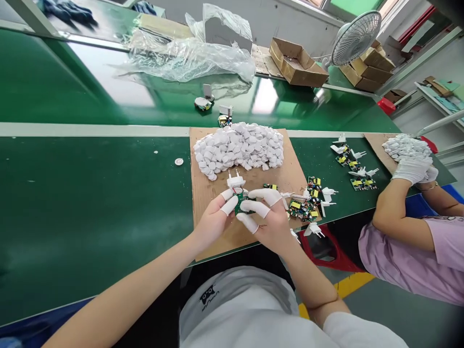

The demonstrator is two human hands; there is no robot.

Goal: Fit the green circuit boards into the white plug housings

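Both my hands wear white finger cots and meet over a brown cardboard sheet. Between them is a green circuit board, wired to a white two-pin plug housing at its far end. My left hand pinches the board's left side. My right hand grips its right side with the fingertips. Just beyond lies a heap of small white pieces. To the right of my right hand, several circuit boards with white plugs lie in a cluster, some over the table's front edge.
A co-worker's gloved hands rest by another white heap at right. One white disc lies on the green table. Farther back are two assemblies, plastic wrap, a cardboard box and a fan.
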